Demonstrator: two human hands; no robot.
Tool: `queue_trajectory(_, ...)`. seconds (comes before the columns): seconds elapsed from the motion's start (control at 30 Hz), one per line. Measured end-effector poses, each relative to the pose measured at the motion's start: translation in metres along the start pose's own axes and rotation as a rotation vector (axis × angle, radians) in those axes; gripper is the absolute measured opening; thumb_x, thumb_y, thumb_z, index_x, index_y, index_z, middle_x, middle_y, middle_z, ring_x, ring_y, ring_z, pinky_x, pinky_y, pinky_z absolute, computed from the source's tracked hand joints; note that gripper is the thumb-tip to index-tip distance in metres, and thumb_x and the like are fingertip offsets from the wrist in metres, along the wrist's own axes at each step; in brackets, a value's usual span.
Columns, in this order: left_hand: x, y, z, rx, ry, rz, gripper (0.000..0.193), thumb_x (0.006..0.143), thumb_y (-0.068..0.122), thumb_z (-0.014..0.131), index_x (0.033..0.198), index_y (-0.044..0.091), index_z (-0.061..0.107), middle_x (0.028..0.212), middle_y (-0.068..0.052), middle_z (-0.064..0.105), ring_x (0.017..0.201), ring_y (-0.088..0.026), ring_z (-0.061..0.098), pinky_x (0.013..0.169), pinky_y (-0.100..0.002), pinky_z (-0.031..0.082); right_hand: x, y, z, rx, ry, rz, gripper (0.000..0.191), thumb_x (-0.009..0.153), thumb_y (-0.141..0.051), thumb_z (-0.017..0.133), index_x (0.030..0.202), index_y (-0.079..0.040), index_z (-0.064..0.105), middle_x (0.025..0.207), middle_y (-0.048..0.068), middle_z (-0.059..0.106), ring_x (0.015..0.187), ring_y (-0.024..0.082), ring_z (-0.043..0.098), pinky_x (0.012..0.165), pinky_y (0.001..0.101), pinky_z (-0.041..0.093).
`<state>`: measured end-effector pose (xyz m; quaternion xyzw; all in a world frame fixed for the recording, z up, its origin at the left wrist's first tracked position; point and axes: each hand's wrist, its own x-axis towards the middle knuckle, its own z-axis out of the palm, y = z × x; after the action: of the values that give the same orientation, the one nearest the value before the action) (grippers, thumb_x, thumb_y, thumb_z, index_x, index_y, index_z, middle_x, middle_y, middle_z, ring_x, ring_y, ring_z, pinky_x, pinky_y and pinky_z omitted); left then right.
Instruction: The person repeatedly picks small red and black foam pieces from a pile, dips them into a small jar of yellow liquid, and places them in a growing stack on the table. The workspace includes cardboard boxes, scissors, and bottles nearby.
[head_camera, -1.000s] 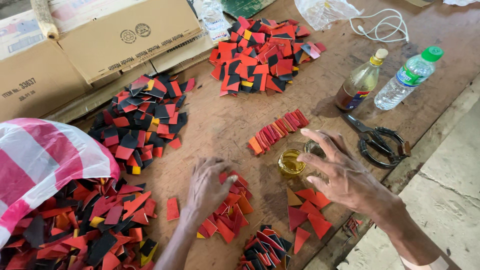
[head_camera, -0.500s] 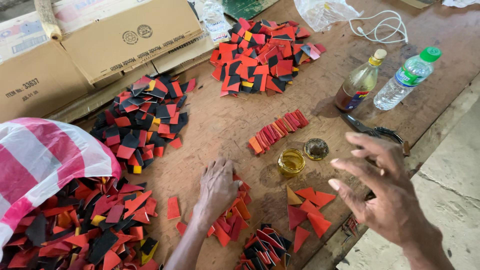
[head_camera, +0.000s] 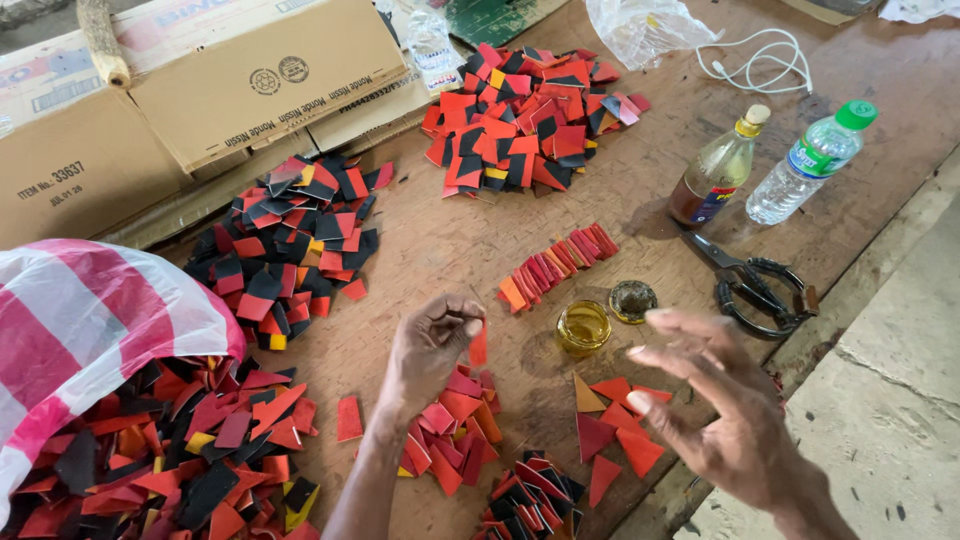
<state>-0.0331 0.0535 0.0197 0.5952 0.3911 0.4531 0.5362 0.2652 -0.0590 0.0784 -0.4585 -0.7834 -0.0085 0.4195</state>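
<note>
Lifted now, left hand (head_camera: 432, 340) pinches a red piece (head_camera: 478, 345) over the brown worktable (head_camera: 440, 250) (right hand (head_camera: 715, 400) open).

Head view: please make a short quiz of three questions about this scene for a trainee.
1. True or false: the left hand pinches a red piece.
2. What lies nearest the jar? A) its lid B) the scissors C) the cable
3. Fill in: the right hand holds ____.

Key: 1 true; 2 A; 3 nothing.
</note>
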Motion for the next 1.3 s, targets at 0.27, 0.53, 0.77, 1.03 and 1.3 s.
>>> queue_trajectory(0.27, -0.023, 0.026, 0.038, -0.283, -0.086, 0.055, 0.036, 0.08, -0.016, 0.076, 0.108, 0.005, 0.074, 0.114, -0.003, 0.065, 0.105, -0.013, 0.066, 0.092, -0.028, 0.058, -0.013, -0.024, 0.047, 0.744, -0.228, 0.776, 0.062, 0.091, -0.03, 0.066, 0.145, -0.008, 0.045, 0.098, 0.015, 0.076, 0.087, 0.021, 0.073, 0.078, 0.035, 0.066)
queue_trajectory(0.53, -0.046, 0.076, 0.052, 0.116, -0.188, 0.381, 0.036, 0.078, -0.002, 0.084, 0.108, 0.009, 0.068, 0.117, -0.005, 0.07, 0.113, -0.015, 0.071, 0.097, -0.029, 0.058, 0.018, -0.02, 0.06, 1.36, -0.067, 0.878, 0.069, 0.084, -0.006, 0.071, 0.143, -0.004, 0.036, 0.107, 0.014, 0.068, 0.096, 0.021, 0.07, 0.081, 0.039, 0.063)
queue_trajectory(0.77, -0.037, 0.061, 0.06, -0.229, -0.078, 0.029, 0.029, 0.083, -0.002, 0.082, 0.103, 0.004, 0.061, 0.111, -0.005, 0.065, 0.106, -0.01, 0.065, 0.095, -0.028, 0.056, 0.023, -0.033, 0.056, 0.772, 0.081, 0.469, 0.08, 0.083, -0.002, 0.077, 0.147, -0.006, 0.029, 0.126, 0.015, 0.056, 0.1, 0.02, 0.071, 0.085, 0.0326, 0.064)
queue_trajectory(1.03, -0.032, 0.028, 0.047, -0.551, -0.073, -0.23, 0.021, 0.086, -0.008, 0.073, 0.105, -0.003, 0.074, 0.097, -0.007, 0.074, 0.088, -0.012, 0.068, 0.083, -0.027, 0.056, 0.011, -0.02, 0.058, 0.651, 0.014, 0.284, 0.06, 0.093, -0.019, 0.071, 0.144, -0.007, 0.042, 0.135, 0.016, 0.058, 0.108, 0.022, 0.072, 0.084, 0.0314, 0.067)
queue_trajectory(1.3, -0.031, 0.017, 0.045, -0.859, -0.065, -0.331, 0.026, 0.086, -0.005, 0.075, 0.112, -0.002, 0.072, 0.099, -0.006, 0.074, 0.086, -0.01, 0.068, 0.074, -0.023, 0.053, 0.002, -0.017, 0.06, 0.57, -0.114, 0.126, 0.071, 0.093, -0.028, 0.074, 0.154, -0.012, 0.042, 0.148, 0.016, 0.048, 0.123, 0.025, 0.058, 0.096, 0.0375, 0.059)
